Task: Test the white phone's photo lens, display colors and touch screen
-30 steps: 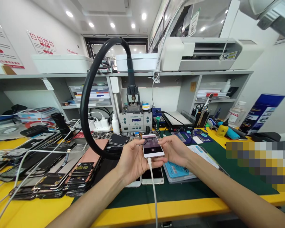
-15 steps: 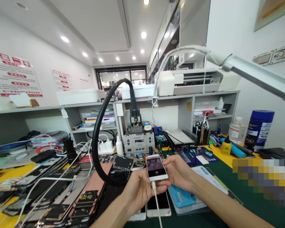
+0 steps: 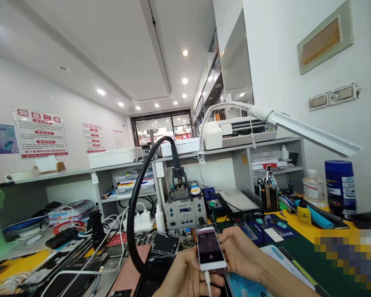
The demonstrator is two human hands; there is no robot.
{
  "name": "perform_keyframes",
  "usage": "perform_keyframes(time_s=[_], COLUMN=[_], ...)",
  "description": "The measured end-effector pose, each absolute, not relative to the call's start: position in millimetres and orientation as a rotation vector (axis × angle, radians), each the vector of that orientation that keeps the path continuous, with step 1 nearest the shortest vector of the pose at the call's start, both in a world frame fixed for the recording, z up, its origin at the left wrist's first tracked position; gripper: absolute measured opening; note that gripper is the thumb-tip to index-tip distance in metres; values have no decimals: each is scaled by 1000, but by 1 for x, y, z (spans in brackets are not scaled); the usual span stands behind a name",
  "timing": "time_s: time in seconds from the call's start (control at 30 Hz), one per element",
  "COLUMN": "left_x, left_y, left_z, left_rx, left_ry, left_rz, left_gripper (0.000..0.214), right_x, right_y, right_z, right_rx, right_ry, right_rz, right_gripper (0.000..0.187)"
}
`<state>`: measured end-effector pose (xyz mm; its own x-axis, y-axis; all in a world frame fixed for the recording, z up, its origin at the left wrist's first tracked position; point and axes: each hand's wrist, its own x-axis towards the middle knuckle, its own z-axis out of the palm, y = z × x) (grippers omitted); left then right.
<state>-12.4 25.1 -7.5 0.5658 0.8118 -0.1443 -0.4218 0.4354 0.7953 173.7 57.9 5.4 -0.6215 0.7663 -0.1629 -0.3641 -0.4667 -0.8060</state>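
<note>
A white smartphone (image 3: 210, 249) with a dark, lit screen is tilted up toward me at the bottom middle. My left hand (image 3: 184, 273) is closed around its left side and underside, fingers curling below it. Along the phone's right edge, my right hand (image 3: 239, 253) grips with its thumb and fingers, partly hidden behind it. A white charging cable (image 3: 207, 281) is plugged into the phone's bottom end, and its lower part runs out of view between my left fingers. Beneath my right wrist lies a blue packet (image 3: 245, 284).
Behind the phone stands a hot-air rework station (image 3: 185, 212) with a thick black hose (image 3: 132, 218) arching left. Phone parts and a pink phone panel (image 3: 130, 268) crowd the left. A flat heating plate (image 3: 239, 200), yellow bottle (image 3: 303, 214) and blue can (image 3: 339, 189) stand right.
The camera has tilted upward, so the bench, hands and phone sit lower in view. Both hands keep their hold on the phone, and the cable stays plugged in.
</note>
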Motion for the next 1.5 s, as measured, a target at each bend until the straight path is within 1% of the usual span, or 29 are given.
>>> perform_keyframes(time_s=[0.17,0.5,0.6,0.8,0.97,1.3,1.5], left_x=[-12,-14,-12,-11,-10,-9,-8], left_y=[22,18,13,9,8,6,7], left_z=[-6,1,4,4,3,4,4], left_rx=[772,608,606,596,551,524,544], left_ry=[541,528,523,490,522,506,533], left_rz=[863,869,862,854,871,886,874], left_gripper=[44,56,55,56,59,60,60], right_x=[173,174,172,167,165,164,164], right_y=[56,54,51,46,46,45,44], right_z=[7,7,9,11,8,4,8], right_rx=[-697,-788,-812,-942,-975,-955,-978], right_ry=[-973,-1018,-1044,-1119,-1140,-1229,-1170], right_rz=[2133,2126,2110,1976,1942,1892,1905], right_gripper=[21,30,32,22,19,24,21])
